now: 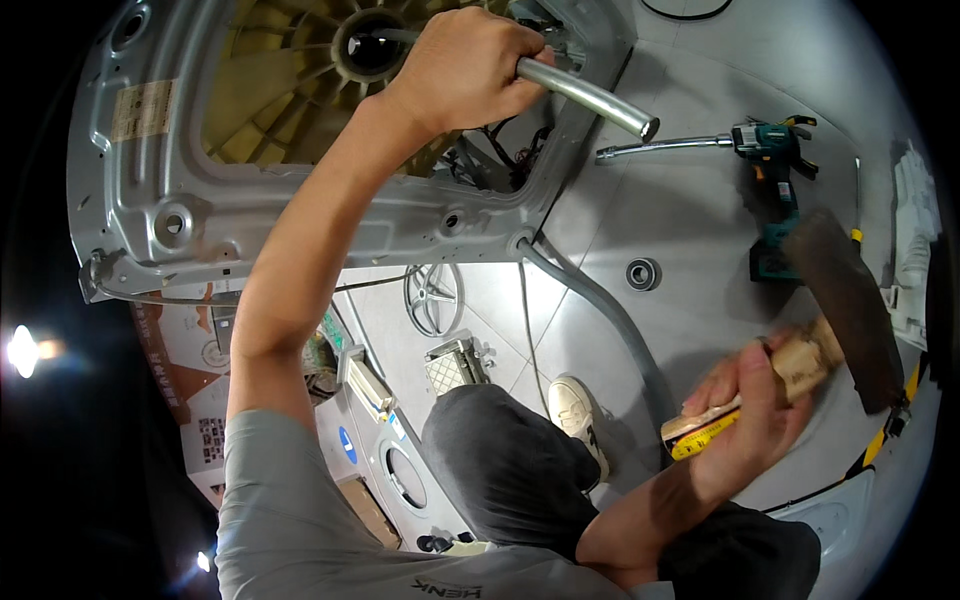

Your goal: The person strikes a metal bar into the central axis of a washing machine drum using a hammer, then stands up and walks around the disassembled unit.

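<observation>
My left hand [475, 62] is closed around a steel rod [595, 98]. The rod's thick round end sticks out to the right, and its thinner end points at the dark hub hole [368, 46] of a yellowish ribbed plastic tub [262, 112]; how deep it reaches I cannot tell. A grey metal housing [340, 222] frames the tub. Low on the right, my right hand [745, 408] grips a hammer [845, 310] by its thick wooden handle, which carries a yellow label. The dark hammer head is raised off the floor, slightly blurred, apart from the rod.
A green cordless driver [770, 190] with a long socket extension lies on the tiles at right. Nearby are a ring bearing [642, 274] and a grey hose [605, 305]. Beneath the housing lie a spoked pulley [434, 298], a boxy metal part [455, 368] and a white panel [365, 462].
</observation>
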A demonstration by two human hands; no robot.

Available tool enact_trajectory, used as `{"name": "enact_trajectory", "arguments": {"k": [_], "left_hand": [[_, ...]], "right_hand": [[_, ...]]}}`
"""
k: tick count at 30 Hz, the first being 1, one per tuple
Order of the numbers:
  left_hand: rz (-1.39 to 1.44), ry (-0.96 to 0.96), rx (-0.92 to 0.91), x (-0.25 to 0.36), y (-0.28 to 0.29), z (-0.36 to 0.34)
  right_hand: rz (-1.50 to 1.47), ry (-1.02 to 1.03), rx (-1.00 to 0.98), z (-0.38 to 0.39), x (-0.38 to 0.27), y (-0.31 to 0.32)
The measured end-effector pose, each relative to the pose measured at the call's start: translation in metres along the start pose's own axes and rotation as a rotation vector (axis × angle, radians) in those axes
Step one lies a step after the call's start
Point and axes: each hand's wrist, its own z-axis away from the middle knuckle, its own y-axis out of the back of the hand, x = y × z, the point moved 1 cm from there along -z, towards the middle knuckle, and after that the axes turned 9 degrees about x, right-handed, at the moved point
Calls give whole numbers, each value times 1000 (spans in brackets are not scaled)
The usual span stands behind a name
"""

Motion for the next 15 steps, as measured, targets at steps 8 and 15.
{"name": "enact_trajectory", "arguments": {"k": [8,15], "left_hand": [[-23,49,14,0,-3,-5],[56,31,106,-24,-4,-4]], "right_hand": [[-207,309,186,-4,-11,18],[-36,-130,-252,6,35,-66]]}}
